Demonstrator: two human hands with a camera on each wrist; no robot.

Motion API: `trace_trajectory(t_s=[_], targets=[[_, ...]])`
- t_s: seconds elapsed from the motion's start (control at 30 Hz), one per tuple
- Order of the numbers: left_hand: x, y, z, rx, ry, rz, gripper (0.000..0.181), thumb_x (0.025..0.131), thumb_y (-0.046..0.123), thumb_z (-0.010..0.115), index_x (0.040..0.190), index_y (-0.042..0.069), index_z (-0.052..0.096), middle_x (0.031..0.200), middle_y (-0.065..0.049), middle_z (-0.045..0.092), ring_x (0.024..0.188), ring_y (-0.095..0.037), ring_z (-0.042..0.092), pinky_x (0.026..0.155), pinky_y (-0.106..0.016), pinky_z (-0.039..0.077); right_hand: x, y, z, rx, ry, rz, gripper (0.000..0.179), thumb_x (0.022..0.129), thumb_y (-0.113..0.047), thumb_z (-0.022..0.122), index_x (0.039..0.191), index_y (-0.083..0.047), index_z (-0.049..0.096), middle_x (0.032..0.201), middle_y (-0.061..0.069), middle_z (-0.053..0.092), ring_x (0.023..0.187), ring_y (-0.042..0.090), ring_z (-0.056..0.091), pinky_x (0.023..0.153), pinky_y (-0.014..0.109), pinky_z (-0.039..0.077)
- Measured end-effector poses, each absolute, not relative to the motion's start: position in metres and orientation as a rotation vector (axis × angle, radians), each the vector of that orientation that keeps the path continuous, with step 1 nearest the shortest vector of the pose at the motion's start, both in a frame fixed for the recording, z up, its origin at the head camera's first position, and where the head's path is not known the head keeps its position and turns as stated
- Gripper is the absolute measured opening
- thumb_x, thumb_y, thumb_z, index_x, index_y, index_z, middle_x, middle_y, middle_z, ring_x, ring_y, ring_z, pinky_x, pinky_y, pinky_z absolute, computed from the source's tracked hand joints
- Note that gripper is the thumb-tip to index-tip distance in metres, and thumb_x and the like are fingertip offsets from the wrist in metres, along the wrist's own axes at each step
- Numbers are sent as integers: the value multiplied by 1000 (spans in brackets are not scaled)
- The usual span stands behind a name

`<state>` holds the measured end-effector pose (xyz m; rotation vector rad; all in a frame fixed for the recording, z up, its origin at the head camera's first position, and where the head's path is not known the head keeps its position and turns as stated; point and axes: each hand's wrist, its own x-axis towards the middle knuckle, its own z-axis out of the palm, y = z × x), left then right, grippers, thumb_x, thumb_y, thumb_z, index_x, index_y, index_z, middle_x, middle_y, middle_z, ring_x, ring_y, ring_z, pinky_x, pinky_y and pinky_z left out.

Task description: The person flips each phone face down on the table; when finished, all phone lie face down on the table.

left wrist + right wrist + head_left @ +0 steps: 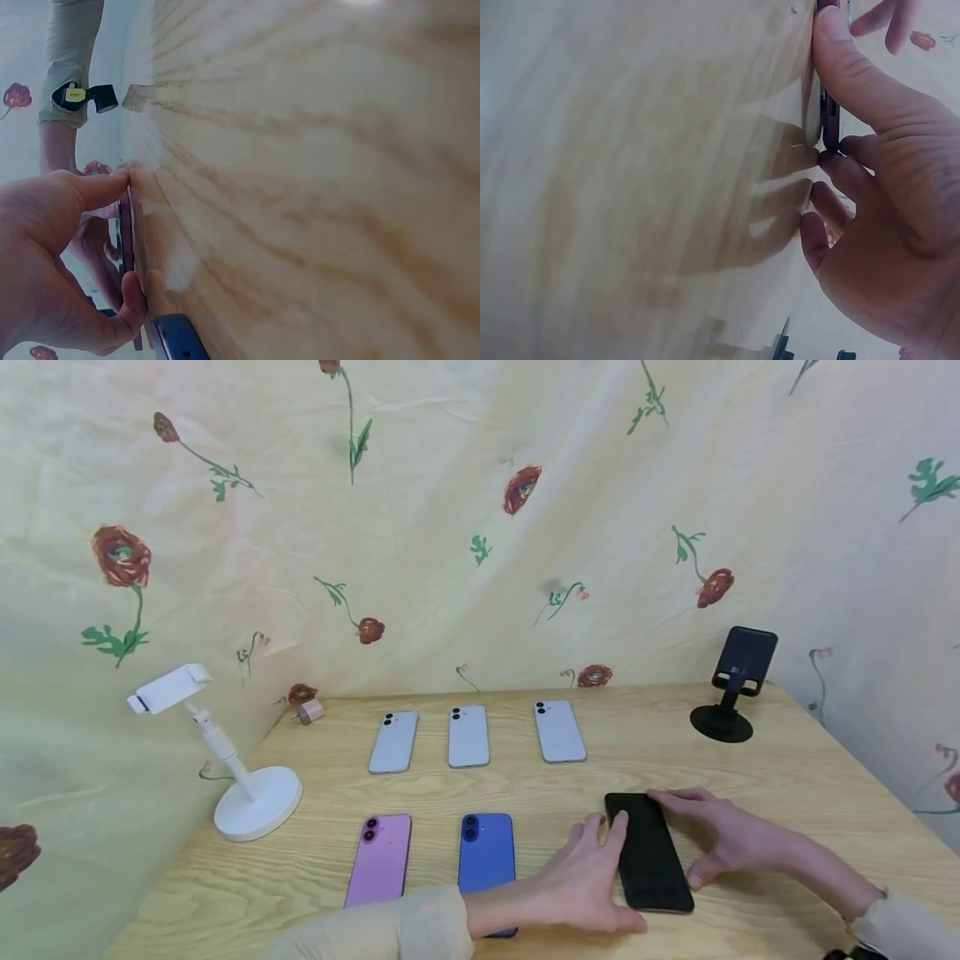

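A smartphone [651, 860] lies face up at the front right of the table, its screen dark and its edge reddish. My left hand [581, 881] holds its left side, with the fingertips near the upper left edge and the thumb by the lower corner. On the other side, my right hand [727, 837] grips the right edge, index finger at the top corner and thumb lower down. Both wrist views show the phone edge-on, close to the tabletop. Left of it are a blue phone [486, 852], partly covered by my left forearm, and a pink phone [381, 856], both back up.
Three white phones, left [393, 743], middle [468, 739] and right [559, 732], lie in a back row. A white stand [258, 802] is at left, a black stand [723, 722] at back right. A small pink charger [309, 711] sits at the back left corner. Flowered cloth [450, 527] hangs behind.
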<state>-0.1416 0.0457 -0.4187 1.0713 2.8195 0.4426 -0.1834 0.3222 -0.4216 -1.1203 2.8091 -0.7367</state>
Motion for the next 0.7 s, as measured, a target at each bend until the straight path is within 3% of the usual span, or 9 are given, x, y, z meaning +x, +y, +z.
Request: trace_trajectory(t_s=[0.1, 0.27, 0.7], targets=[[-142, 49, -418, 1095, 2802, 451, 108, 80, 60, 76, 161, 16, 19, 155, -11, 29, 133, -23, 40, 89, -26, 48, -183, 322, -422, -1126, 2817, -736, 113, 62, -48, 89, 156, -12, 37, 141, 26, 48, 120, 36, 43, 89, 32, 45], [-144, 56, -419, 1143, 2777, 452, 98, 85, 54, 74, 160, 16, 24, 157, -9, 26, 130, -24, 42, 92, -25, 45, -182, 322, -421, -1124, 2818, -744, 113, 62, -44, 90, 156, -12, 37, 141, 27, 48, 120, 43, 44, 88, 36, 47], [-146, 60, -420, 1193, 2757, 354, 75, 91, 51, 69, 150, 11, 46, 157, -12, 32, 132, -27, 42, 99, -27, 39, -180, 321, -425, -1137, 2827, -754, 114, 61, -42, 91, 157, -15, 36, 141, 29, 47, 119, 49, 43, 86, 42, 47]])
